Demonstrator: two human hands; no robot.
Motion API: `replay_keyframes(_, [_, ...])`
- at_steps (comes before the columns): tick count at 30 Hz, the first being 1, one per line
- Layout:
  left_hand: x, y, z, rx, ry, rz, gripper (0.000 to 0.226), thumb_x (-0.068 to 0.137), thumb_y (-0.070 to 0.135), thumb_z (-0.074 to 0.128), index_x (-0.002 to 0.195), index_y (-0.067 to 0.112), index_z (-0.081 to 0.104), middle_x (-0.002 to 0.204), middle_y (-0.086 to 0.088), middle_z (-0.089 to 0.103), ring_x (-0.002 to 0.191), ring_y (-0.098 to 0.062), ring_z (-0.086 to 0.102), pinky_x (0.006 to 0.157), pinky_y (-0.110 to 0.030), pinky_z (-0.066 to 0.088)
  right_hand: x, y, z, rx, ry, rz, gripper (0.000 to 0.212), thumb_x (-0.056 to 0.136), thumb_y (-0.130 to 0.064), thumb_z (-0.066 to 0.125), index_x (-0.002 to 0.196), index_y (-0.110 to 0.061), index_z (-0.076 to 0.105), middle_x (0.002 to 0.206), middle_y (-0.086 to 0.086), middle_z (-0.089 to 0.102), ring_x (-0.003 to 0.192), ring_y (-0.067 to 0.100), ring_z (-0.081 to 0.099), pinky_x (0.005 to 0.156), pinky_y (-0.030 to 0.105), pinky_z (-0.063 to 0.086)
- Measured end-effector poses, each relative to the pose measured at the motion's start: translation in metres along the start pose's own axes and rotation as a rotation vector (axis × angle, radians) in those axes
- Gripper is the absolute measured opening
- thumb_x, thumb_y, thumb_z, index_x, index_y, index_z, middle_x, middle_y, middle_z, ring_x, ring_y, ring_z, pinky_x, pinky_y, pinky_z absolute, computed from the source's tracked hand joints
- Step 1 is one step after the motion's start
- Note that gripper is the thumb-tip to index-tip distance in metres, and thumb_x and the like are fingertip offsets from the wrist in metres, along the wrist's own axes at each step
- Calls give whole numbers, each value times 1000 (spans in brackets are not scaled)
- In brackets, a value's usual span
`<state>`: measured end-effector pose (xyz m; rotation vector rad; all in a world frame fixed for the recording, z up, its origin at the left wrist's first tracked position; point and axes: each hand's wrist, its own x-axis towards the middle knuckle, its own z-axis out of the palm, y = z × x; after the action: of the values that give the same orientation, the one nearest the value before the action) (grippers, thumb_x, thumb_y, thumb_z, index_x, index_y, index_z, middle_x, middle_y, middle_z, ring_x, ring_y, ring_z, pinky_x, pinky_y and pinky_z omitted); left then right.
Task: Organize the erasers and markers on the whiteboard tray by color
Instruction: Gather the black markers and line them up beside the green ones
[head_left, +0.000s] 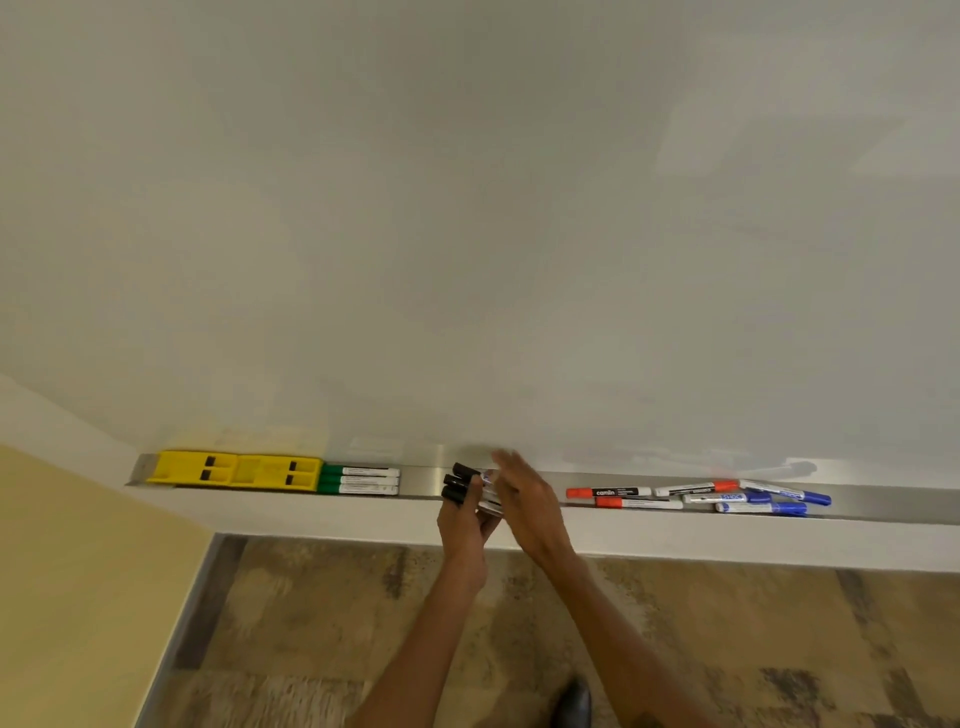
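A long metal tray (426, 480) runs under the whiteboard. Two yellow erasers (234, 471) lie end to end at its left end, with three green markers (358, 480) lined up right beside them. My left hand (465, 522) holds a bundle of three black-capped markers (460, 483) over the middle of the tray, caps pointing left. My right hand (527, 501) is flat, fingers apart, against the right side of that bundle and hides the marker bodies. Three red markers (623, 496) and several blue markers (769, 501) lie loosely on the right.
The whiteboard (467, 208) fills the upper view. A white ledge (727, 540) juts out below the tray. A yellow wall (78, 597) stands at the left. Patterned carpet and a dark shoe (571, 704) are below.
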<state>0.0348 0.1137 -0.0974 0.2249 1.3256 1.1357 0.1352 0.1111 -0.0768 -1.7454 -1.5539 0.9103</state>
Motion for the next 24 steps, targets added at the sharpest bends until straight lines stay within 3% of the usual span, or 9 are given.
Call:
replay_keyframes(3, [8,10,-12,-96,32,1,30,92,22,65,120,12,61,110,-13,70,96,-28,70,68,-31,61,0,6,0,242,93,269,30,102,-27,49,128,-19,63,126,7,67,104,19,66,91,36,57])
replay_keyframes(5, [13,16,-19,-118,60,4,33,93,22,64,123,10,59,112,-15,69,95,-28,70,69,-32,60,-1,7,5,616,-21,438,22,99,-19,57,117,-11,67,115,16,70,97,28,71,84,39,61])
replay_keyframes(7, [18,18,-24,-121,80,-8,36,93,21,64,126,8,57,115,-17,68,96,-30,69,73,-35,59,-2,7,9,845,-68,516,22,96,-10,60,116,-4,66,112,21,70,98,34,71,81,39,63])
replay_keyframes(13, [28,28,-35,-182,75,-29,38,93,15,63,128,5,54,122,-23,64,103,-35,66,78,-38,60,10,5,32,977,-47,517,22,92,-1,63,114,3,65,106,21,71,95,30,70,79,32,62])
replay_keyframes(17, [35,41,-48,-169,73,-9,40,91,10,66,129,3,55,123,-23,65,107,-33,66,78,-30,61,21,10,46,944,-13,498,15,93,0,61,107,-1,68,106,21,72,93,30,71,79,32,63])
replay_keyframes(20, [33,42,-62,49,110,79,36,96,17,58,129,5,54,131,-19,60,122,-34,59,99,-40,52,29,15,52,868,32,516,19,94,0,60,112,-1,67,107,21,72,90,29,72,79,31,63])
replay_keyframes(24, [21,22,-77,673,228,451,52,99,21,54,147,11,39,150,-7,45,135,-23,48,111,-39,41,37,16,57,735,59,509,21,94,0,59,113,0,68,106,21,71,88,29,72,73,25,63])
